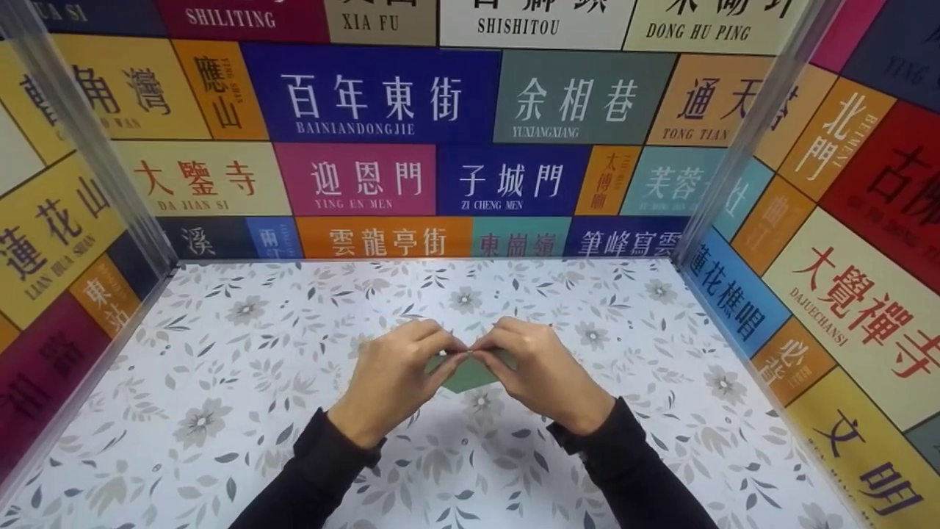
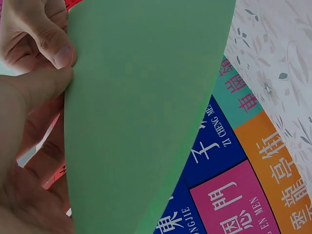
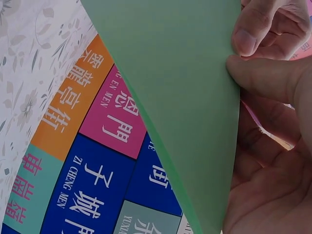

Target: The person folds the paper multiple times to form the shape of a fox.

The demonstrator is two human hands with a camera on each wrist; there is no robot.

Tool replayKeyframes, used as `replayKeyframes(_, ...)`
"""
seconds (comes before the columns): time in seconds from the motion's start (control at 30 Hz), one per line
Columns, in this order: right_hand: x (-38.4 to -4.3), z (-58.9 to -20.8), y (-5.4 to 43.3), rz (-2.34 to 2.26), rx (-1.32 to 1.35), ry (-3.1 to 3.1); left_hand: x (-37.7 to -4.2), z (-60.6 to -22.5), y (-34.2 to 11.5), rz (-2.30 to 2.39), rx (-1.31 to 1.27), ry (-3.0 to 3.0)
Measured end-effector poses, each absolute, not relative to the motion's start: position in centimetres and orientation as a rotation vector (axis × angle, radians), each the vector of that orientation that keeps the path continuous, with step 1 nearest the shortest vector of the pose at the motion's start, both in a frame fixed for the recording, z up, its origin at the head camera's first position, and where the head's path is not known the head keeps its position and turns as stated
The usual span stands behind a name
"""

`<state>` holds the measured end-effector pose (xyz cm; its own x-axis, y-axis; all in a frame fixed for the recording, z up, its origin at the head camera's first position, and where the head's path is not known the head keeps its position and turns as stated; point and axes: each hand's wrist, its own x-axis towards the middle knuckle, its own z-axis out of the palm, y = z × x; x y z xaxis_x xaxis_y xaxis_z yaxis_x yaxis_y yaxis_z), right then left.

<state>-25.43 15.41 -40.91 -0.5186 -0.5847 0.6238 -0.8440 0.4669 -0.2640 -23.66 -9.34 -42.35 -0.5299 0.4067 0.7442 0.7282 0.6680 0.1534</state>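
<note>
Between my two hands hangs a green sheet of paper (image 1: 470, 373), its lower part coming to a blunt point in the head view. My left hand (image 1: 400, 375) pinches the upper edge between thumb and fingers, and my right hand (image 1: 540, 371) pinches the same edge right beside it, fingertips meeting at the middle. Up close, the left wrist view shows the paper (image 2: 141, 97) as a broad smooth face with a lighter strip along one slanted side. The right wrist view has the paper (image 3: 180, 87) with both thumbs pressed at its edge. The side away from the thumbs is largely hidden.
Below the hands spreads a white tabletop (image 1: 294, 411) with a grey leaf and flower print. Colourful panels with printed characters form a back wall (image 1: 382, 95), and similar side walls (image 1: 844, 294) rise left and right. Clear strips (image 1: 110, 147) run along the corners.
</note>
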Motion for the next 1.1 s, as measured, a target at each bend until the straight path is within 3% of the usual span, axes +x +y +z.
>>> replayKeyframes(1.1,-26.6,-41.0,16.7,0.83,1.166,-2.274,-24.7,-40.9,-12.3,-0.765,-0.948,-2.357)
